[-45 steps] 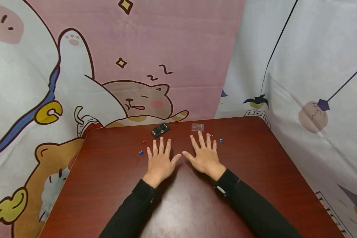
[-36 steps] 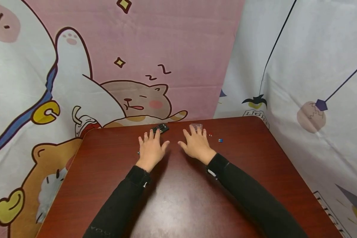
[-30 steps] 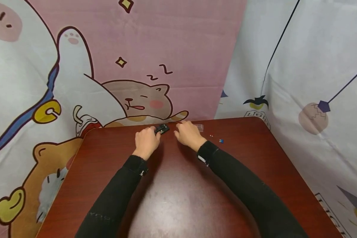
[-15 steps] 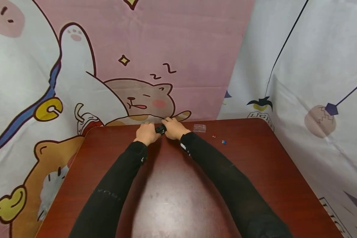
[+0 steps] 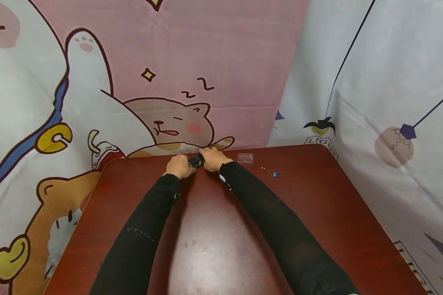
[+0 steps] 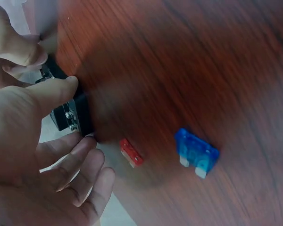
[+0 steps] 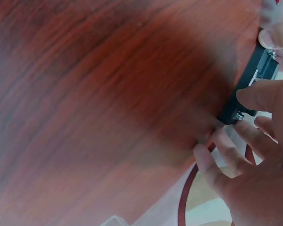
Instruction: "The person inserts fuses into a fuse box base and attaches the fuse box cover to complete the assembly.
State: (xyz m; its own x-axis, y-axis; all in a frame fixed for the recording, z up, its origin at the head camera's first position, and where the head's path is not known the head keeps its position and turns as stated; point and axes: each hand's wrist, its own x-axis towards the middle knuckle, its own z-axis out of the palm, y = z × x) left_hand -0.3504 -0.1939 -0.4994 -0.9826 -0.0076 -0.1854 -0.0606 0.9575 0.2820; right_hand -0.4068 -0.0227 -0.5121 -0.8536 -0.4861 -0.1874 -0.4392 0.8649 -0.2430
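Note:
Between both hands at the table's far edge is a black fuse block (image 5: 196, 161) with screw terminals along its side. My left hand (image 5: 179, 166) grips its left end, the thumb on the near side and fingers at the far edge in the left wrist view. My right hand (image 5: 213, 159) holds the other end between thumb and fingers, as the right wrist view shows of the block (image 7: 247, 77). Beside the left hand, a small red blade fuse (image 6: 132, 153) and a larger blue blade fuse (image 6: 196, 151) lie on the table; the head view hides them.
A clear plastic case (image 5: 245, 158) lies right of the right hand. Further right are small red fuses (image 5: 263, 167) and blue fuses (image 5: 276, 175). The brown table (image 5: 317, 213) ends just beyond the hands, against a printed cloth (image 5: 243, 73).
Both hands have gone from lying spread on the table to the far edge. The left hand took hold of the fuse block first, then the right hand came leftward onto its other end.

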